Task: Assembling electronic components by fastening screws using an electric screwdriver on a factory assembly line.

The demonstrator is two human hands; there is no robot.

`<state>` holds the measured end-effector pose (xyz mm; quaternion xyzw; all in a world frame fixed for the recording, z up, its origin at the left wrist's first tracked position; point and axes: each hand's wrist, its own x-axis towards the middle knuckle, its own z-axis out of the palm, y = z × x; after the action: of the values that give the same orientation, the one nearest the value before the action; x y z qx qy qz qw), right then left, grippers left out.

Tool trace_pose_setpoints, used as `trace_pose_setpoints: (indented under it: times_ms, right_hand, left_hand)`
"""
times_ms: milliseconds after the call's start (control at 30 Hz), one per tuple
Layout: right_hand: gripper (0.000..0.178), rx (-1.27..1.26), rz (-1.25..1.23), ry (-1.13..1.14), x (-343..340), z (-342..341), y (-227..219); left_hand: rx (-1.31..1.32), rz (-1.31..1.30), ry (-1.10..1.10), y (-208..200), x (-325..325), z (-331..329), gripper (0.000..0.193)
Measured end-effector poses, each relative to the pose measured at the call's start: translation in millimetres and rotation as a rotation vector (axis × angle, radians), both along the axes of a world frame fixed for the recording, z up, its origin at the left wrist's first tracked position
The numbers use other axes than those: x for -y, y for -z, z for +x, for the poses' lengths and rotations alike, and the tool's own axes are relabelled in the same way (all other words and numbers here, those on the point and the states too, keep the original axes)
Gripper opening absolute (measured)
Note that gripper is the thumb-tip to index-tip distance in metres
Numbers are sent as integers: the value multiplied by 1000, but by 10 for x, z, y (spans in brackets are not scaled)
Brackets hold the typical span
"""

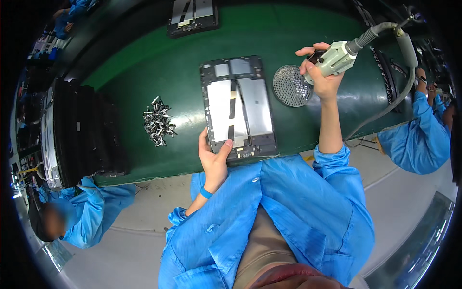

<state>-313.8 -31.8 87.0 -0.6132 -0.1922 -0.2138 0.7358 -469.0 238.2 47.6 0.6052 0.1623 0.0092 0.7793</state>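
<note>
An opened tablet (256, 103) lies on the green bench in front of me, its silver battery cells and black frame showing. My left hand (214, 161) grips the tablet's lower left corner, thumb on top and fingers at the side. In my right hand (325, 79) is a pale electric screwdriver (337, 60) with a cable at its rear end. Its front end points left, down toward a round perforated screw tray (291, 85) just right of the tablet. The screwdriver's tip is hard to make out against the tray.
A heap of small black and silver parts (158, 121) sits left of the tablet. Upright dark panels (82, 135) stand stacked at the far left. Another opened tablet (193, 18) lies at the back. The screwdriver's cable (402, 98) loops along the right. People in blue work nearby on both sides.
</note>
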Motion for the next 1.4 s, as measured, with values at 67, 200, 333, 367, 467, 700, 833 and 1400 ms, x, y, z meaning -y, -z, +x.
trace_pose_setpoints:
  times_ms: [67, 200, 333, 367, 467, 700, 833, 1400]
  right_hand:
    - [39, 3, 47, -2, -30, -19, 50]
    - [35, 34, 53, 78, 4, 0, 190]
    - [35, 49, 78, 138, 40, -11, 294]
    - [36, 44, 116, 145, 40, -37, 288]
    - [38, 43, 109, 128, 25, -79, 295]
    - [40, 25, 127, 54, -86, -162, 334]
    - [40, 45, 114, 62, -94, -167, 372]
    - [43, 17, 108, -88, -4, -250, 355]
  left_hand:
    - [16, 64, -27, 104, 17, -55, 54]
    - [111, 563, 108, 31, -128, -2, 63]
    - [335, 945, 184, 35, -253, 188, 69]
    - [331, 767, 164, 50, -266, 226, 67]
    - [354, 569, 120, 214, -327, 267, 62]
    - [361, 541, 89, 213, -341, 324, 46]
    - [321, 541, 70, 238, -350, 313, 40]
    - [326, 505, 51, 277, -364, 307, 36]
